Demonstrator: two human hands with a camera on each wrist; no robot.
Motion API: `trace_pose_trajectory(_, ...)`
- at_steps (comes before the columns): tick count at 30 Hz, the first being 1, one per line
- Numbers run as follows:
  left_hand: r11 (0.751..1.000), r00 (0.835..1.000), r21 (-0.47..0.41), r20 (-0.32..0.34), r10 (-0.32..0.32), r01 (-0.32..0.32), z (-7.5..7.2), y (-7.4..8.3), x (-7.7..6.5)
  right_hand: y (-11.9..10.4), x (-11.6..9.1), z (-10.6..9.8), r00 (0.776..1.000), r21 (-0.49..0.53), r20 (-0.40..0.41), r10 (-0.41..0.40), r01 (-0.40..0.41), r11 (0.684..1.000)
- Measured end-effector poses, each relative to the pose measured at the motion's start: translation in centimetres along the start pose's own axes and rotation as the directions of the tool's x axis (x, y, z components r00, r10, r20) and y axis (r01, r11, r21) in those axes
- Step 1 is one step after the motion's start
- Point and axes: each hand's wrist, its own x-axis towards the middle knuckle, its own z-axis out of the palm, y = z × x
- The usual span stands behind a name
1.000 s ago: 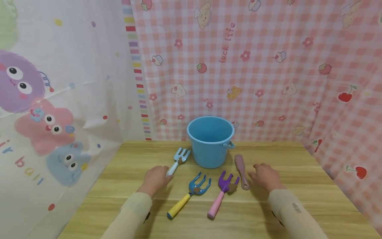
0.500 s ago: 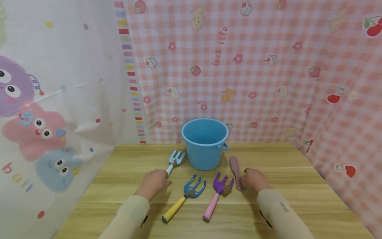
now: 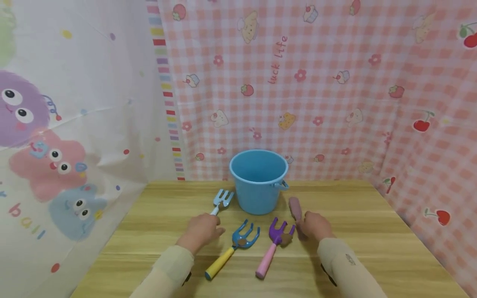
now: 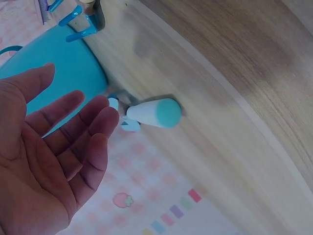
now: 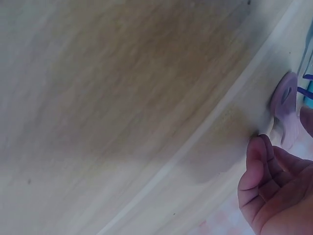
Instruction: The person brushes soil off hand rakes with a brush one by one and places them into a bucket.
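Mauve spatula and light blue fork lie on the surface. Nearest you, side by side, are the yellow-handled rake and the pink-handled rake. Just past their handles, your left hand is over the fork's handle, fingers apart and loosely bent, holding nothing. Your right hand is at the spatula's handle, thumb well apart from half-bent fingers, with no closed grip; whether it touches, I cannot tell. To grip well, you should bring thumb and fingers in low from both sides of each handle, keeping clear of the pink-handled rake's prongs. The spatula's long axis runs away from you, leaning slightly left, holed end nearest, broad end far. The fork's tines point away and right, just beside the blue bucket. Farthest from you hangs checked cloth.
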Motion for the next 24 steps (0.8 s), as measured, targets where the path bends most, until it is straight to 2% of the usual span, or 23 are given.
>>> trace_pose_trajectory(9,0.999,0.999,0.038,-0.034,0.025,-0.024,0.47,-0.15,-0.25,-0.23,0.18,0.45,1.0,-0.023,-0.03,0.002,-0.003,1.0)
trace_pose_trajectory(17,0.999,0.999,0.043,-0.019,0.03,-0.03,0.59,-0.05,-0.38,0.11,0.05,0.43,0.999,-0.036,-0.047,-0.003,0.001,0.999)
trace_pose_trajectory(24,0.999,0.999,0.034,-0.016,0.042,-0.041,0.62,0.01,-0.44,0.49,-0.04,-0.13,1.0,-0.046,-0.021,0.016,-0.017,0.999)
